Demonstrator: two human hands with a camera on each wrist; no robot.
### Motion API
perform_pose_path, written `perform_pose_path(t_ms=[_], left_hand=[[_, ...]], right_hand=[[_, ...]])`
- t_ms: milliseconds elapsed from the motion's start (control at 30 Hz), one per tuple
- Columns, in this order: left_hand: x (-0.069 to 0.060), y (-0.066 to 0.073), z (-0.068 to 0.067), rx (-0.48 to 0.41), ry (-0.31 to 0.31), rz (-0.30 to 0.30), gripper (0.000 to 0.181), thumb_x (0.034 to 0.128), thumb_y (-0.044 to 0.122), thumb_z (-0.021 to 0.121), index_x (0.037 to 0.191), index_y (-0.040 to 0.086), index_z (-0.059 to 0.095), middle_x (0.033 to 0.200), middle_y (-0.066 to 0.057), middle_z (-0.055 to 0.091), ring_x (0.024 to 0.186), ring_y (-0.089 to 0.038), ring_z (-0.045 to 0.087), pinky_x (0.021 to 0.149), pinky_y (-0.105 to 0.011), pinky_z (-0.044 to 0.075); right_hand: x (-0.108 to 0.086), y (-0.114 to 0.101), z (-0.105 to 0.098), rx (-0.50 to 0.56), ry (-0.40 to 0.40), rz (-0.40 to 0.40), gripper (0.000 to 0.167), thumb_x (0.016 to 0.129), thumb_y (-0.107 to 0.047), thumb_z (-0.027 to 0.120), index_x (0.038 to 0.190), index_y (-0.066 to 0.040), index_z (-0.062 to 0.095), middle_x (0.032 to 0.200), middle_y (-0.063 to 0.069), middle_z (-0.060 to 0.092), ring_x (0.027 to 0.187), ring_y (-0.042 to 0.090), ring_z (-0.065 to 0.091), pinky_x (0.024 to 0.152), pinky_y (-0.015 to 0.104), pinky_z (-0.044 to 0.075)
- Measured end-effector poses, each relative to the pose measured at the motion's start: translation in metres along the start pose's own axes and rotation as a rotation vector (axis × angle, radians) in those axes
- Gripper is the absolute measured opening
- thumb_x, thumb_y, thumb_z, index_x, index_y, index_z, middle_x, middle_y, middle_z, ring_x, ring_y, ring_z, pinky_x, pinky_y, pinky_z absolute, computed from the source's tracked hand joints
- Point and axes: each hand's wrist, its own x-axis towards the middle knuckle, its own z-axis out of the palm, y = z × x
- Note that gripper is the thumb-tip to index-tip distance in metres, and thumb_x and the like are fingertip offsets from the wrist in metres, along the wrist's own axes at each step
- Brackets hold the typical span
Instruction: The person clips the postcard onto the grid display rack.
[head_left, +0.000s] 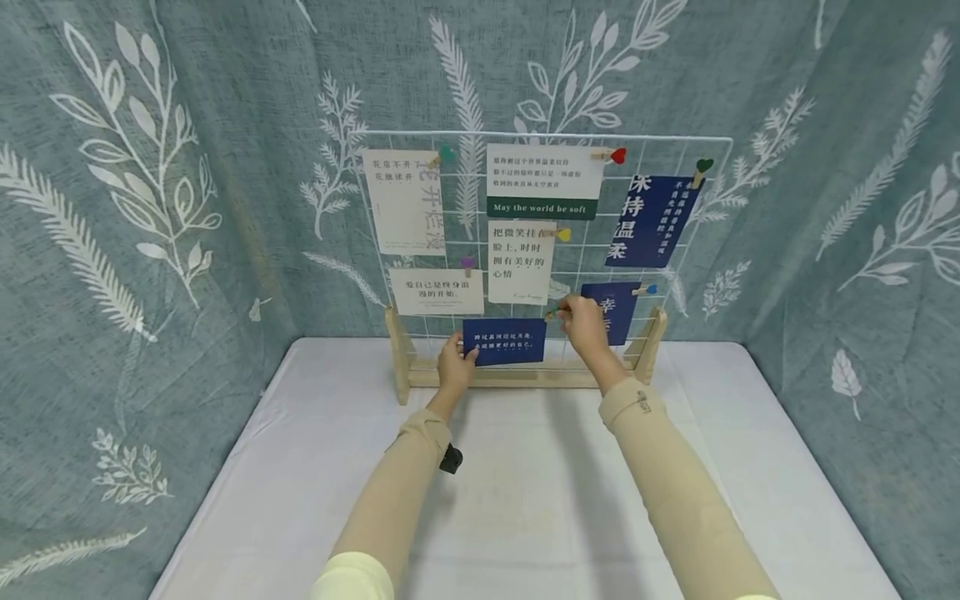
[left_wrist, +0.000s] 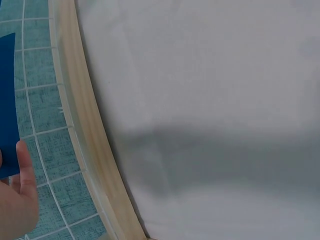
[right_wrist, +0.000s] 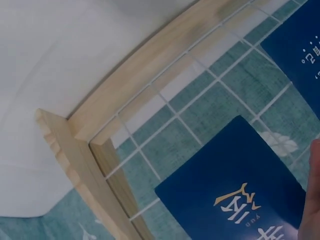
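My left hand (head_left: 455, 367) pinches the left edge of a dark blue card (head_left: 504, 333) with white writing, held upright against the lower part of a white wire grid (head_left: 555, 133). The left wrist view shows the fingers of that hand (left_wrist: 22, 200) at the card's (left_wrist: 7, 100) edge. At the card's upper right corner my right hand (head_left: 588, 325) pinches a small wooden clothespin (head_left: 553, 315), partly hidden by the fingers. Whether the clothespin bites the card cannot be seen. Beside the right hand hangs another blue card (head_left: 618, 308), clipped by a clothespin with a blue heart (head_left: 651, 290).
A wooden stand (head_left: 510, 379) holds the grid on a white-covered table (head_left: 510, 500). Higher up hang a white-and-green card (head_left: 543, 175), several cream cards (head_left: 408, 208) and a large blue card (head_left: 652, 221), on heart clothespins. Patterned green curtains (head_left: 247, 167) surround the table.
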Motion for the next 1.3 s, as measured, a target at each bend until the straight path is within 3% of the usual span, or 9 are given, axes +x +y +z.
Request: perform_pose_path(t_ms=[167, 300, 500, 633, 800, 933, 1100, 1233, 1300], left_hand=[[0.043, -0.066, 0.032, 0.057, 0.050, -0.012, 0.039, 0.0866, 0.024, 0.069, 0.121, 0.015, 0.054, 0.099, -0.012, 0.070, 0.074, -0.020, 0.067, 0.055, -0.032, 0.055], [0.069, -0.110, 0.055, 0.072, 0.083, 0.022, 0.037, 0.0843, 0.035, 0.070, 0.117, 0.026, 0.055, 0.096, -0.003, 0.070, 0.075, -0.015, 0.065, 0.056, -0.032, 0.052], [0.078, -0.117, 0.069, 0.093, 0.086, 0.005, 0.037, 0.0869, 0.031, 0.068, 0.121, 0.027, 0.054, 0.098, -0.001, 0.070, 0.075, -0.017, 0.067, 0.059, -0.036, 0.054], [0.073, -0.109, 0.067, 0.126, 0.122, 0.033, 0.036, 0.0875, 0.026, 0.067, 0.121, 0.024, 0.054, 0.099, -0.002, 0.069, 0.078, -0.018, 0.066, 0.061, -0.034, 0.054], [0.028, -0.040, 0.036, 0.136, 0.138, 0.064, 0.033, 0.0886, 0.015, 0.065, 0.121, 0.012, 0.057, 0.102, -0.012, 0.069, 0.086, -0.026, 0.066, 0.068, -0.036, 0.055], [0.014, -0.008, 0.023, 0.117, 0.165, 0.067, 0.037, 0.0874, 0.001, 0.060, 0.124, 0.006, 0.054, 0.105, -0.014, 0.066, 0.089, -0.022, 0.064, 0.072, -0.031, 0.054], [-0.005, 0.024, 0.005, -0.039, 0.193, 0.068, 0.046, 0.0840, -0.010, 0.048, 0.122, 0.014, 0.055, 0.098, -0.008, 0.065, 0.080, -0.014, 0.061, 0.066, -0.024, 0.051], [-0.045, 0.085, -0.026, -0.163, 0.180, 0.013, 0.049, 0.0840, -0.016, 0.040, 0.123, 0.011, 0.054, 0.104, -0.014, 0.063, 0.092, -0.028, 0.063, 0.080, -0.036, 0.053], [-0.059, 0.105, -0.036, -0.165, 0.199, 0.033, 0.046, 0.0824, -0.018, 0.040, 0.119, 0.006, 0.055, 0.105, -0.017, 0.061, 0.094, -0.031, 0.062, 0.085, -0.038, 0.053]], right_hand=[[0.003, -0.003, 0.006, -0.035, -0.034, -0.007, 0.017, 0.090, -0.003, 0.059, 0.098, 0.010, 0.065, 0.095, 0.025, 0.069, 0.080, 0.033, 0.069, 0.069, 0.035, 0.059], [0.002, -0.003, 0.011, -0.097, -0.006, -0.049, 0.015, 0.088, -0.004, 0.061, 0.094, 0.008, 0.066, 0.090, 0.023, 0.070, 0.073, 0.030, 0.068, 0.069, 0.038, 0.057], [0.002, -0.002, 0.009, -0.112, 0.011, -0.067, 0.014, 0.087, -0.003, 0.062, 0.093, 0.008, 0.067, 0.087, 0.022, 0.070, 0.069, 0.030, 0.067, 0.073, 0.041, 0.055], [0.003, -0.001, 0.011, -0.092, -0.004, -0.053, 0.015, 0.088, -0.004, 0.061, 0.096, 0.008, 0.066, 0.091, 0.023, 0.070, 0.070, 0.030, 0.068, 0.074, 0.042, 0.056], [0.003, 0.000, 0.015, -0.101, -0.012, -0.046, 0.015, 0.089, -0.003, 0.060, 0.098, 0.008, 0.066, 0.094, 0.022, 0.070, 0.076, 0.032, 0.069, 0.076, 0.043, 0.055], [0.001, 0.000, 0.015, -0.127, 0.013, -0.081, 0.013, 0.088, -0.002, 0.061, 0.096, 0.008, 0.066, 0.094, 0.022, 0.070, 0.085, 0.035, 0.068, 0.082, 0.047, 0.054], [-0.001, -0.001, 0.013, -0.135, 0.023, -0.102, 0.013, 0.088, 0.000, 0.061, 0.097, 0.008, 0.066, 0.096, 0.023, 0.070, 0.088, 0.036, 0.068, 0.082, 0.045, 0.055], [-0.003, -0.002, 0.012, -0.127, 0.030, -0.112, 0.014, 0.088, 0.001, 0.060, 0.098, 0.009, 0.066, 0.097, 0.024, 0.070, 0.088, 0.036, 0.068, 0.081, 0.043, 0.055], [-0.005, -0.003, 0.012, -0.117, 0.039, -0.116, 0.014, 0.089, 0.001, 0.060, 0.098, 0.008, 0.066, 0.097, 0.023, 0.070, 0.088, 0.035, 0.068, 0.080, 0.043, 0.056]])
